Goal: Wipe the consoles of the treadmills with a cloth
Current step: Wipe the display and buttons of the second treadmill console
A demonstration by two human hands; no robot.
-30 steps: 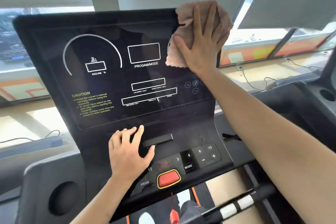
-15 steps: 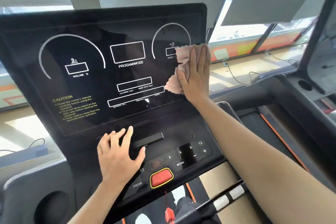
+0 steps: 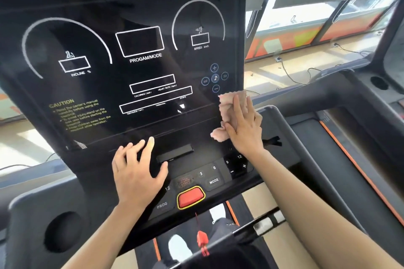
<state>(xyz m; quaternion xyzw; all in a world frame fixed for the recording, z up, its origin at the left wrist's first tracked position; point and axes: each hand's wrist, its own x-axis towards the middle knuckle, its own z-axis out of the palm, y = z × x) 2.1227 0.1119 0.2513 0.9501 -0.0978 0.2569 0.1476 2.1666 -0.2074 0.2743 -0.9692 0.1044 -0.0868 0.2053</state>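
The right hand (image 3: 244, 129) presses a pink cloth (image 3: 227, 113) flat, fingers straight, against the lower right edge of the treadmill console (image 3: 98, 6). The left hand (image 3: 135, 172), fingers spread, rests beside its red stop button (image 3: 190, 197).

Strong daylight pours in through the windows (image 3: 284, 18) at our upper right, nearly washed out there. The glossy black console (image 3: 122, 6) reads dark and carries faint reflections. Our wide lens bends straight lines near the edges. The console's small print looks soft, and the fingertips of our left hand (image 3: 136, 172) smear pale.
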